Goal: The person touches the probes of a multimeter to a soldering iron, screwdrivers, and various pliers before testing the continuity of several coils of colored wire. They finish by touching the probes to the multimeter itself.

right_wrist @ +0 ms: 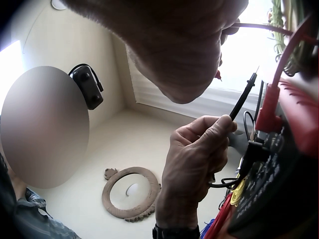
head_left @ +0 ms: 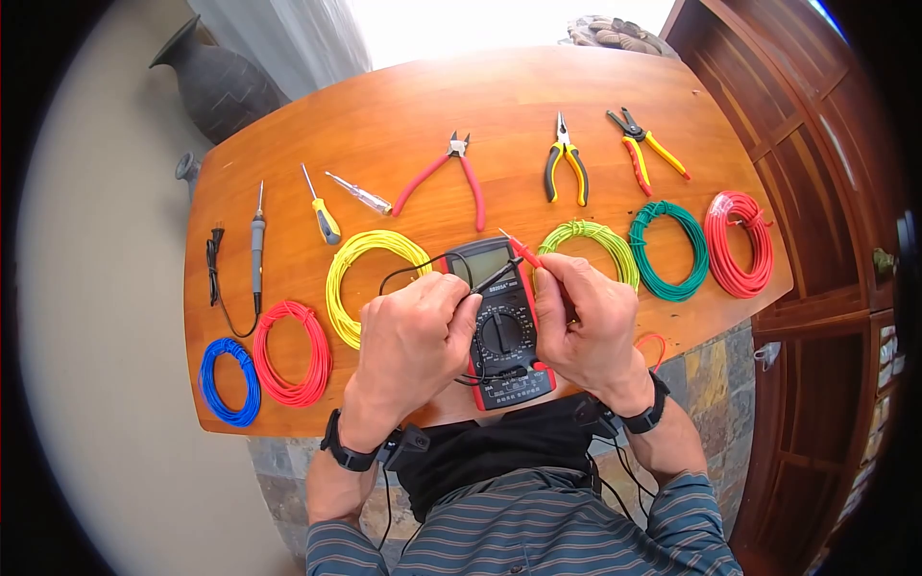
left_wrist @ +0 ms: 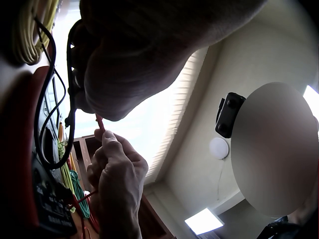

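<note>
Hovering over one multimeter (head_left: pixel 501 331) in the head view, my left hand (head_left: pixel 413 322) pinches the black probe (head_left: pixel 497 276) and my right hand (head_left: pixel 588 312) the red probe (head_left: pixel 521 249), two in all, the fingers of each curled closed. The multimeter, a dark rectangle in red casing with a round dial, lies on a glossy wooden table (head_left: pixel 365 125). Left of it are a blue coil (head_left: pixel 207 377), a red coil (head_left: pixel 324 350) and a yellow coil (head_left: pixel 338 288); right of it, a lime coil (head_left: pixel 624 257), a green coil (head_left: pixel 699 252) and a second red coil (head_left: pixel 718 250), six rings of wire altogether. Beyond it lies one pair each of red-handled diagonal cutters (head_left: pixel 458 148), black-and-yellow needle-nose pliers (head_left: pixel 565 154) and wire strippers (head_left: pixel 636 163). Farther left of it are one soldering iron (head_left: pixel 257 250), one screwdriver (head_left: pixel 321 213) and one clear-handled tool (head_left: pixel 360 193).

From the left wrist, my right thumb and fingertips press together on the red probe, beside the multimeter; a smooth black lead (left_wrist: pixel 52 166) loops over it. My left hand is in shadow there.

From the right wrist, my left thumb and fingers clasp the black probe's slim shaft, its fine tip bare. One red plug (right_wrist: pixel 270 109) and one black plug (right_wrist: pixel 255 153) sit in the multimeter's face.
</note>
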Tool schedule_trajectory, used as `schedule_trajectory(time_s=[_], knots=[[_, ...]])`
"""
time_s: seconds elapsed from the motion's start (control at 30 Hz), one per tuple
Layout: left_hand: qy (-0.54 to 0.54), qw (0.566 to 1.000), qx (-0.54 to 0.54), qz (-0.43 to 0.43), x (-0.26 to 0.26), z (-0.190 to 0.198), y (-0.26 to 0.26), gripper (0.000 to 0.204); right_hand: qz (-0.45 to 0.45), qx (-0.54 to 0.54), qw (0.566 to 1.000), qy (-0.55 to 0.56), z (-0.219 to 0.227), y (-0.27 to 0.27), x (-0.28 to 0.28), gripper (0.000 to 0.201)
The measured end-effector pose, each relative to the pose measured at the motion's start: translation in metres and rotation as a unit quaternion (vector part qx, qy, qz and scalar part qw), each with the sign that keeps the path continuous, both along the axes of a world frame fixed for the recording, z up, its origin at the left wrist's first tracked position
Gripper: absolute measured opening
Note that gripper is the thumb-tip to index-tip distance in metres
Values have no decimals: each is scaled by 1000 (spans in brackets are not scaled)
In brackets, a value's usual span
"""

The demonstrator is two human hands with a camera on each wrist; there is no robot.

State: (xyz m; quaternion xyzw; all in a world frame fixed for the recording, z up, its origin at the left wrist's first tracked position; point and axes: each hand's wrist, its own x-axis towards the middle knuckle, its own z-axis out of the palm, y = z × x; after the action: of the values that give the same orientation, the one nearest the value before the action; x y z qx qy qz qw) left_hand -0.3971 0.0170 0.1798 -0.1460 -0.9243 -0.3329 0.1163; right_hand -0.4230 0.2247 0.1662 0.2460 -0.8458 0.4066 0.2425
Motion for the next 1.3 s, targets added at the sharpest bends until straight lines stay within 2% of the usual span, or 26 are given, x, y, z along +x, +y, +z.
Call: schedule_trajectory(time_s=[1.23,1.3], knots=[[-12,1000,-5,-15,15,-6,-8,11,49,21,999,0,6,-19,-1,9],[12,1000,-7,-20,14,-11,-8,17,48,21,999,4,6,-19,-1,10]])
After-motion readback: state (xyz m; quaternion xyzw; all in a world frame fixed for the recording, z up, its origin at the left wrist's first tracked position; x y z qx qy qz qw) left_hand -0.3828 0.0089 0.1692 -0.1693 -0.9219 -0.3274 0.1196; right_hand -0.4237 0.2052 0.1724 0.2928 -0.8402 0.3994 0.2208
